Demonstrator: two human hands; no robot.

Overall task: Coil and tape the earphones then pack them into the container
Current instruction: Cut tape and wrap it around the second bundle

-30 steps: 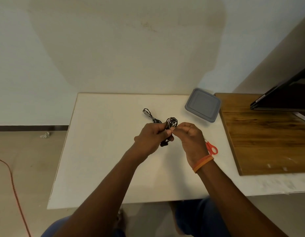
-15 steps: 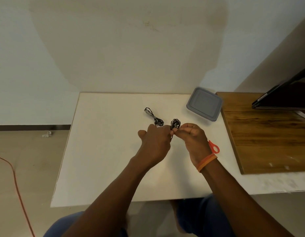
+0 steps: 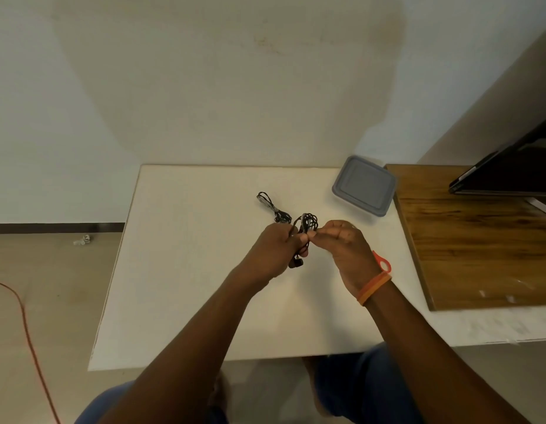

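At frame centre, above the smooth white table (image 3: pixel 180 270), the left hand (image 3: pixel 273 252) and right hand (image 3: pixel 346 249) both pinch a thin black coiled earphone cord (image 3: pixel 308 223); its loops rise upward while the earbuds dangle below. A square grey plastic lidded container (image 3: pixel 365 185) sits upper right.

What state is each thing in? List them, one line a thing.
Left hand: closed on the coiled earphones.
Right hand: fingertips pinched at the coil.
Coiled earphones: bundled, held above the table, earbuds hanging below.
Second earphones: bundled, lying on the table.
Container: lid on, on the table.
Scissors: on the table, mostly hidden behind the right wrist.
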